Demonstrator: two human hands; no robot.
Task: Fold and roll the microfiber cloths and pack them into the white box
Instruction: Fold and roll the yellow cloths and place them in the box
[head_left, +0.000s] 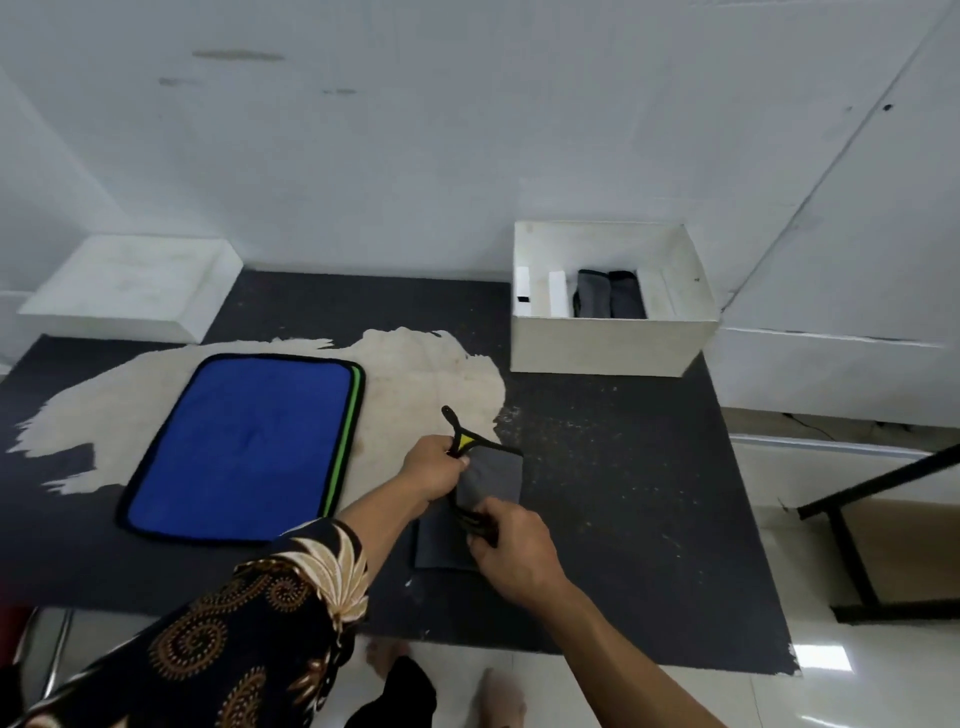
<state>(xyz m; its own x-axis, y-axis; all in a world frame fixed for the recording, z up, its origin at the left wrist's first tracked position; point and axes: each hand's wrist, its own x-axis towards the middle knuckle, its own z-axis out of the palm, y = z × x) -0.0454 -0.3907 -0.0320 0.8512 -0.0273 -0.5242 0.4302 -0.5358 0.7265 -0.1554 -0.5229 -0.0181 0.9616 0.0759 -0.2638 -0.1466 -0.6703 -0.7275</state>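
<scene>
A grey microfiber cloth with black edging and a yellow corner lies partly folded on the dark table, near its front middle. My left hand grips the cloth's far corner by the black loop. My right hand pinches its near edge. A blue cloth with a green cloth under it lies flat to the left. The white box stands at the back right, holding two rolled grey cloths and white dividers.
A white box lid sits at the table's back left corner. A worn pale patch covers the table's middle. A black metal frame stands on the floor to the right. White walls rise behind the table.
</scene>
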